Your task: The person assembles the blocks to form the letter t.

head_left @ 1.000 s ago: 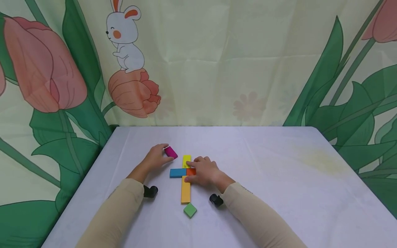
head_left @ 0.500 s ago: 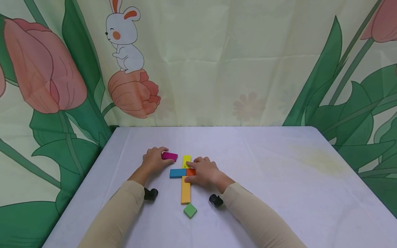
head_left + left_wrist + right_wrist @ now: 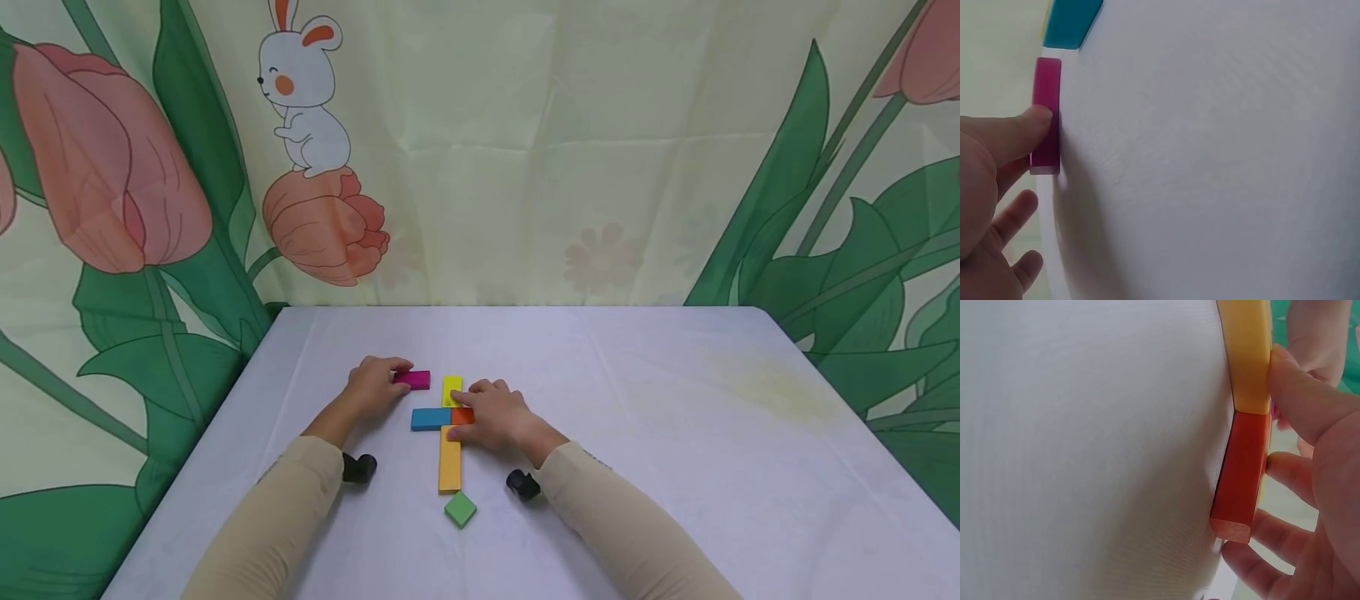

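Note:
My left hand (image 3: 370, 388) pinches a magenta block (image 3: 415, 380) just up and left of the other blocks. Seen from the left wrist, the thumb lies on the face of the magenta block (image 3: 1046, 137), below a blue block (image 3: 1072, 24). My right hand (image 3: 497, 415) rests over the cross-like group: thumb on the top of the long orange-yellow block (image 3: 449, 467), fingers at the yellow block (image 3: 452, 385). Between them the blue block (image 3: 430, 419) and red block (image 3: 462, 415) lie end to end. The right wrist view shows the hand beside the red block (image 3: 1239, 475).
Below the long orange-yellow block lies a green block (image 3: 460, 509), turned like a diamond. Black wrist cameras hang by both sleeves. The white table (image 3: 675, 467) ends at a curtain printed with flowers and a rabbit.
Held in my left hand, the magenta block has turned from a slant to lying level, parallel to the blue block. My right hand and the other blocks have stayed in place.

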The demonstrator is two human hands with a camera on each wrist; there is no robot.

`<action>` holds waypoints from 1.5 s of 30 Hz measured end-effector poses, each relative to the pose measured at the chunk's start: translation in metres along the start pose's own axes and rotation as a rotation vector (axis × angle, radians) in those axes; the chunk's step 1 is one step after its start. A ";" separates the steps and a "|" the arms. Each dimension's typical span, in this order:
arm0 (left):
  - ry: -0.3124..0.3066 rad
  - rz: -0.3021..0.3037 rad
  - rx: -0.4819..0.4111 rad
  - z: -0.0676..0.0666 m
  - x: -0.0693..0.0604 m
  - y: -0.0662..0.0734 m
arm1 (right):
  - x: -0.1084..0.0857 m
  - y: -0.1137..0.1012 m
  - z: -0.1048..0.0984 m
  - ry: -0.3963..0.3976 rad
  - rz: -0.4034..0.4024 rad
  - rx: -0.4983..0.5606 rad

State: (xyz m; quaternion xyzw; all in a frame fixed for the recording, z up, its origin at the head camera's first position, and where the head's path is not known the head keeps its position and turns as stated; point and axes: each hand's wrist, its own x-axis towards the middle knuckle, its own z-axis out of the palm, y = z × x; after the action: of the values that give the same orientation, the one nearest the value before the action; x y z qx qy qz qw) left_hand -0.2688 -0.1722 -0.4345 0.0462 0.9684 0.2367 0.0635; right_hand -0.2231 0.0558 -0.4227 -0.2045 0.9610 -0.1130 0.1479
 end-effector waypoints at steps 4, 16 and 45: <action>-0.017 -0.041 -0.032 -0.002 0.001 0.000 | 0.000 0.000 -0.001 -0.003 -0.003 0.001; -0.079 -0.081 0.003 -0.009 0.002 0.003 | -0.001 -0.002 -0.002 -0.004 -0.007 0.013; -0.013 0.046 0.006 -0.025 -0.021 0.005 | 0.000 0.000 -0.001 -0.006 0.014 0.026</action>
State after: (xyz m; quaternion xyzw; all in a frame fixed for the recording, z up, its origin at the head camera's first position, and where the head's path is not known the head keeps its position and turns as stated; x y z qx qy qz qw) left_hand -0.2511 -0.1820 -0.4081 0.0700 0.9674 0.2348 0.0644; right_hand -0.2234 0.0558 -0.4221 -0.1958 0.9605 -0.1240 0.1541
